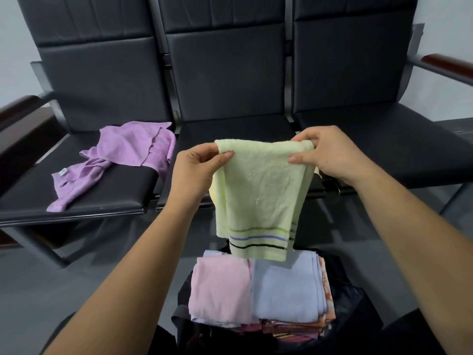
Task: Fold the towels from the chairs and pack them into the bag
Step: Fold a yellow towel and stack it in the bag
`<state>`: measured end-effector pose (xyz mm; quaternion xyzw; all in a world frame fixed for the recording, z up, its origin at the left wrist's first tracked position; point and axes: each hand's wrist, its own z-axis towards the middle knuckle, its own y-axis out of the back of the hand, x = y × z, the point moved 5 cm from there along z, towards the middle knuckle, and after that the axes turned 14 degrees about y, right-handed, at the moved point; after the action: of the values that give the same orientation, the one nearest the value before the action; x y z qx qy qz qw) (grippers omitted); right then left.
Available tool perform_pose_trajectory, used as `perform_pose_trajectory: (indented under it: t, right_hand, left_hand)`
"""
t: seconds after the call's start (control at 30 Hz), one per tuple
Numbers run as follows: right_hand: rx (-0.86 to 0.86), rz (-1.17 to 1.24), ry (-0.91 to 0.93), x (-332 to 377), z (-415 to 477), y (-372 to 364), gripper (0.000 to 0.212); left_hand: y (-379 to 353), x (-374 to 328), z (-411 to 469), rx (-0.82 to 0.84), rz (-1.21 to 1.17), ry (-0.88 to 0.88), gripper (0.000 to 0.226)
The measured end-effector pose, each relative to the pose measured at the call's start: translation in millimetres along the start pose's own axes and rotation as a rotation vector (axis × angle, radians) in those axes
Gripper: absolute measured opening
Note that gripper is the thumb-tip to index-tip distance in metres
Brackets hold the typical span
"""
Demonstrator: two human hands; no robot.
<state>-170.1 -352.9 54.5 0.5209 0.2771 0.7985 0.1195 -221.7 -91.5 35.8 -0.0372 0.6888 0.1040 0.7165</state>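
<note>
Two grips are at work on one pale green towel (258, 198). The left grip (197, 170) pinches its upper left corner between thumb and fingers, and the right grip (330, 155) pinches the upper right corner. The cloth hangs lengthwise in the air, in front of the middle chair and right above the open dark bag (353, 311). Its striped hem dangles just over the stack inside. The towel looks already doubled along its length, so the step in hand is judged to be the folding of this towel. The next move likely calls for bringing the held edge down to the hem with corners matched, then lowering the packet onto the stack.

Counted, there are three black chairs (230, 73) in a row. One purple towel (120, 155) lies crumpled and unfolded on the left chair's seat. In the bag, one folded pink towel (220, 290) touches one folded blue towel (286, 290), both on top of further folded patterned cloths (294, 329) whose number cannot be told. By this count, one towel appears left to fold after the green one
</note>
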Motion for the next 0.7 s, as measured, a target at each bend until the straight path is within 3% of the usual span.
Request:
perform_pose_trajectory:
  t: [0.13, 0.33, 0.6, 0.7]
  right_hand:
    - [0.058, -0.051, 0.101, 18.8, 6.1, 7.1, 0.022]
    - [-0.048, -0.183, 0.179, 46.4, 59.9, 23.8, 0.017]
    - [-0.232, -0.206, 0.23, 94.3, 171.8, 69.6, 0.042]
    - [-0.347, -0.165, 0.297, 116.5, 189.9, 84.7, 0.036]
  left_hand:
    - [7.0, -12.0, 8.1, -0.12, 0.06, -0.035, 0.004]
    - [12.2, -50.8, 50.0, -0.184, 0.039, -0.07, 0.007]
    - [23.9, -132.8, 152.6, -0.233, 0.012, -0.067, 0.006]
    - [29.4, -164.3, 167.2, -0.293, -0.039, -0.147, 0.015]
